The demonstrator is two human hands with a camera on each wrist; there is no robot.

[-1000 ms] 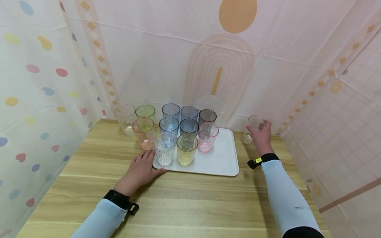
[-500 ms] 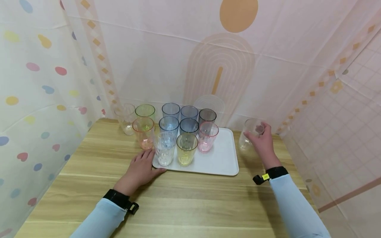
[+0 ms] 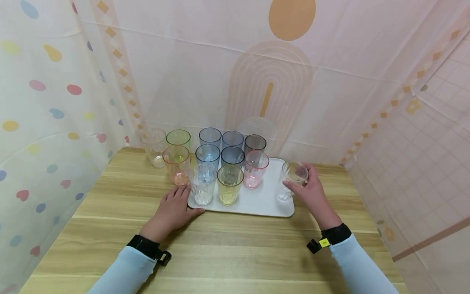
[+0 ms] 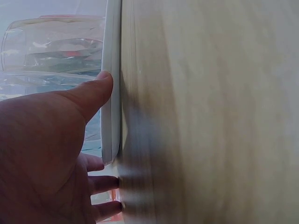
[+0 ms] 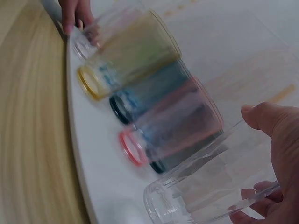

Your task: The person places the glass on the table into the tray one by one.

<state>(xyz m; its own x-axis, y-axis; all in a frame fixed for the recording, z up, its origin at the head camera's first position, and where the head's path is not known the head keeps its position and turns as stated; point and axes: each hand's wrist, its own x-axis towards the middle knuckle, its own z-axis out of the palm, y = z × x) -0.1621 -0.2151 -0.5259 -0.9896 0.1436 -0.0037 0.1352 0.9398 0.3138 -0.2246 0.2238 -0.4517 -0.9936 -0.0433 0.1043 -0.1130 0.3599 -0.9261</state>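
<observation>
My right hand [image 3: 312, 196] grips a clear drinking glass [image 3: 291, 179] from its right side, thumb in front and fingers behind. The glass leans slightly over the right part of a white tray [image 3: 264, 203]; whether its base touches, I cannot tell. In the right wrist view the clear base hangs close to a pink glass [image 5: 173, 121]. My left hand [image 3: 174, 209] rests at the tray's near left corner, thumb along the front edge and fingers extended along the left side. Nearest to it on the tray stand a clear glass [image 3: 202, 192] and a yellow glass [image 3: 230, 188].
Several blue and dark glasses, among them a light blue glass [image 3: 208, 157] and a grey one [image 3: 256, 143], crowd the tray's back. Left of it on the wooden table [image 3: 235, 253] stand an orange glass [image 3: 177, 167], a green glass [image 3: 178, 139] and a clear tumbler [image 3: 156, 149]. Patterned curtains hang behind.
My right hand has carried the clear glass from the table's back right, leftward and nearer, to over the tray's right side. The left hand has stayed at the corner.
</observation>
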